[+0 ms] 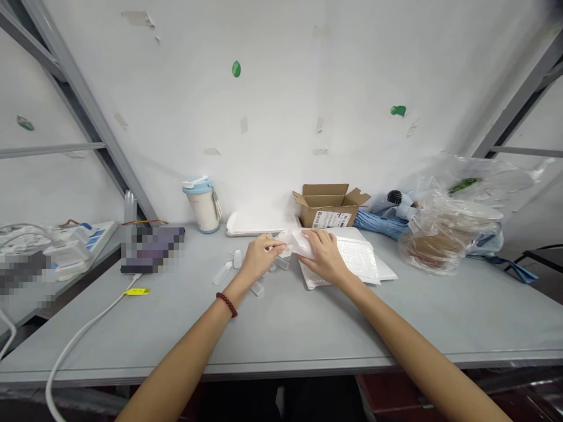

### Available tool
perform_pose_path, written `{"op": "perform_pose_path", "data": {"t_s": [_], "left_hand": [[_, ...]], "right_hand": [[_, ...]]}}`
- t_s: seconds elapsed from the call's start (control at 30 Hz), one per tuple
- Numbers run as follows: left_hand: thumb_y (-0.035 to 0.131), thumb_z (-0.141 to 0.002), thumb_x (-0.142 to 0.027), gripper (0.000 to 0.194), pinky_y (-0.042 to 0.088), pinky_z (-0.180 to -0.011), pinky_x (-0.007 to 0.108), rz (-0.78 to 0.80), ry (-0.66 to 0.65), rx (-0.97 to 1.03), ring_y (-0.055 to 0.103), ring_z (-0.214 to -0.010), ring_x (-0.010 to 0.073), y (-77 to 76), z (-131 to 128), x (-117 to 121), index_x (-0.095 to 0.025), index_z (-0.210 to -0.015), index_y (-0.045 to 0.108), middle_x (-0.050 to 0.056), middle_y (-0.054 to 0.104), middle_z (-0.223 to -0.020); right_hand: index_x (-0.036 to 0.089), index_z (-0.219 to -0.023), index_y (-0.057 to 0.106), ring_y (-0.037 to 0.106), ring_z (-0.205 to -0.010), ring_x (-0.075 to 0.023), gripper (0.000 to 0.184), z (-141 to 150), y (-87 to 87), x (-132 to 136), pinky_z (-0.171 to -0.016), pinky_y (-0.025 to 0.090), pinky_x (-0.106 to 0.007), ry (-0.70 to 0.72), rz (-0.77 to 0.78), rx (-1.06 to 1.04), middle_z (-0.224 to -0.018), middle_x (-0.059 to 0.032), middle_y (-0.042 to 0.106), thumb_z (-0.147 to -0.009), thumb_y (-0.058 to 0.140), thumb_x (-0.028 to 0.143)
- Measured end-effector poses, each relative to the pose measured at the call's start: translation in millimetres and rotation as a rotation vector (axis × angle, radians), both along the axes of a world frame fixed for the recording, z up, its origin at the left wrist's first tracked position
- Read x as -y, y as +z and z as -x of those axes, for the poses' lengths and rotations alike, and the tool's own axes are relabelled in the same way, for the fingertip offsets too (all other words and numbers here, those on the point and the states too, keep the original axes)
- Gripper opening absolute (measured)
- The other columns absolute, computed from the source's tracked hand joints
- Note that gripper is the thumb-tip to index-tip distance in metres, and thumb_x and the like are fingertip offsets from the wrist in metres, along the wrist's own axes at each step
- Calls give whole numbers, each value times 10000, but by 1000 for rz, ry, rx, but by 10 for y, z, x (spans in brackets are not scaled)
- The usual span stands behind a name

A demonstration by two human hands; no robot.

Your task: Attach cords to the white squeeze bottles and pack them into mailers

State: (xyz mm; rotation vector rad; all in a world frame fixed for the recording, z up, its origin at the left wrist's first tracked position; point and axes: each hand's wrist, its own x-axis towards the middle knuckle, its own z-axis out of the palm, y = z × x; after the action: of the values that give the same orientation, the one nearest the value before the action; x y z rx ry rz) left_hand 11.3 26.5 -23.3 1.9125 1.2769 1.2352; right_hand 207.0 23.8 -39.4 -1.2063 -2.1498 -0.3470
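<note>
My right hand [324,252] is wrapped round a crumpled, whitish translucent bag [295,241]. My left hand [261,255], with a dark red bead bracelet on the wrist, pinches at the bag's left end; whether a small item is between those fingertips I cannot tell. Several small clear plastic pieces [222,273] lie on the table around and partly under my left hand. Beneath and beside my right hand lie white bubble mailers [358,261], overlapping one another.
An opened cardboard box [329,205] and a white stack [264,224] stand by the wall, with a cream tumbler [203,205] to their left. A blurred dark device [153,251] has a white cable. Right are blue cloth [380,223] and a clear plastic bag [453,228].
</note>
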Motion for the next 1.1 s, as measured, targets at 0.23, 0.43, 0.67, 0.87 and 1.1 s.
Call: {"op": "perform_pose_path", "data": {"t_s": [0.23, 0.43, 0.67, 0.87, 1.1], "left_hand": [[640, -751, -284, 129, 417, -689, 274, -23, 145, -42, 528, -740, 149, -94, -126, 61, -210, -780, 742, 15, 521, -774], [569, -800, -295, 199, 436, -727, 268, -86, 142, -133, 545, -776, 149, -84, -160, 71, -202, -783, 744, 39, 539, -834], [557, -749, -264, 185, 428, -726, 284, 52, 459, -430, 608, -820, 216, 117, 486, -184, -179, -844, 691, 69, 692, -854], [704, -544, -261, 123, 401, -641, 320, 252, 492, -498, 624, -803, 312, -71, 789, -325, -187, -602, 624, 113, 674, -703], [695, -503, -168, 114, 410, -638, 303, 204, 452, -243, 616, -738, 261, -61, 751, -372, -186, -578, 612, 65, 650, -627]], "right_hand": [[176, -1151, 479, 493, -1013, -285, 388, 37, -40, 6, -846, 364, -410, 102, 8, -7, -1083, -132, 565, -831, 545, 385], [171, -1140, 488, 501, -1002, -280, 378, 59, -46, 20, -840, 361, -410, 101, 11, -3, -1066, -129, 571, -830, 547, 378], [172, -1144, 481, 499, -1023, -282, 384, 9, 5, 11, -848, 353, -419, 18, 25, -12, -1093, -132, 565, -842, 527, 404], [177, -1158, 471, 494, -1032, -284, 389, -2, 11, 9, -857, 348, -425, 3, 20, -13, -1116, -131, 561, -843, 526, 398], [178, -1158, 473, 499, -1030, -292, 387, 4, -2, 5, -843, 352, -430, -21, 33, -7, -1111, -139, 564, -846, 515, 402]]}}
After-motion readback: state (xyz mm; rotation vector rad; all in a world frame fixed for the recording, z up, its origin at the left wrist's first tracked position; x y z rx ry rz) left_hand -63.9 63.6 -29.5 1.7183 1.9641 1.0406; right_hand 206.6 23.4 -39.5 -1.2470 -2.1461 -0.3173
